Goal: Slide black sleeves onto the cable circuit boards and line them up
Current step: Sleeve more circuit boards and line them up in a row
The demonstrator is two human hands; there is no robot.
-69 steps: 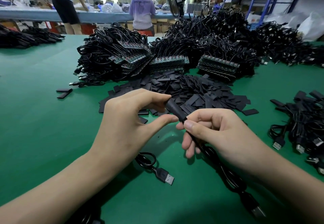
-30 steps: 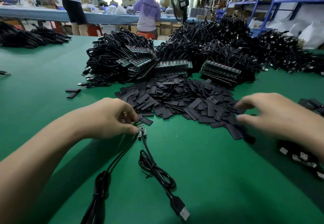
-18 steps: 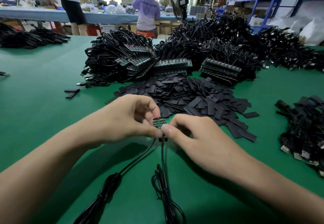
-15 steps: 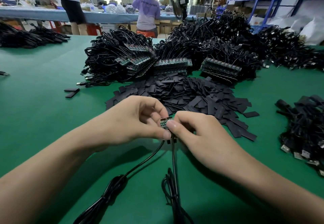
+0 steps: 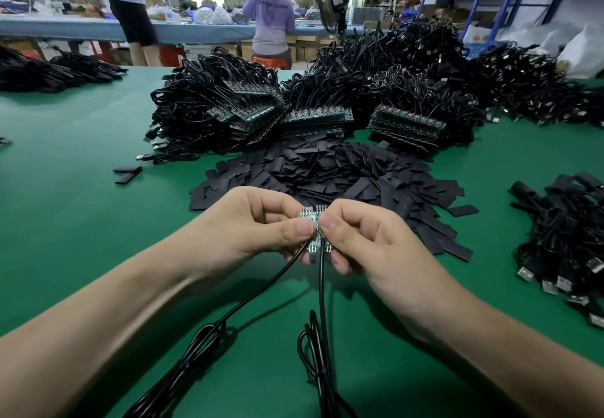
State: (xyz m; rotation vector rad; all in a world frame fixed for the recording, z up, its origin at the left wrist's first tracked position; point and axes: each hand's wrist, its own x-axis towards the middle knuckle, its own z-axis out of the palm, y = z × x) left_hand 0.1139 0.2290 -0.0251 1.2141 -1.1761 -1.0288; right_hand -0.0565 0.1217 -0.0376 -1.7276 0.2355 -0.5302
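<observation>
Two boards (image 5: 313,221) sit edge to edge, held up above the table (image 5: 65,205) and pinched by both hands. The left hand (image 5: 258,224) grips the left one between thumb and forefinger. The right hand (image 5: 369,237) grips the right one the same way, with its other fingers curled underneath. Whether the boards are joined or only pressed together cannot be told. The left cable (image 5: 261,290) and the right cable (image 5: 322,286) hang from them down to coils on the table.

Neither board wears a sleeve, and neither hand holds one, so for this pair the sleeving has not yet begun. The hands seem to be squaring or parting the boards first.

The sleeves (image 5: 327,172) lie in a flat loose pile just beyond the hands, within easy reach. Behind the pile stand the stacks (image 5: 313,116) of bare boards, their cables heaped around them; these look untouched.

At the right is a heap (image 5: 562,237) of cables with black-covered ends, likely the finished ones. It is small beside what waits, so the job appears to be in its early part. What is left for this pair is to take a sleeve for each board, slide it on and line it up.
</observation>
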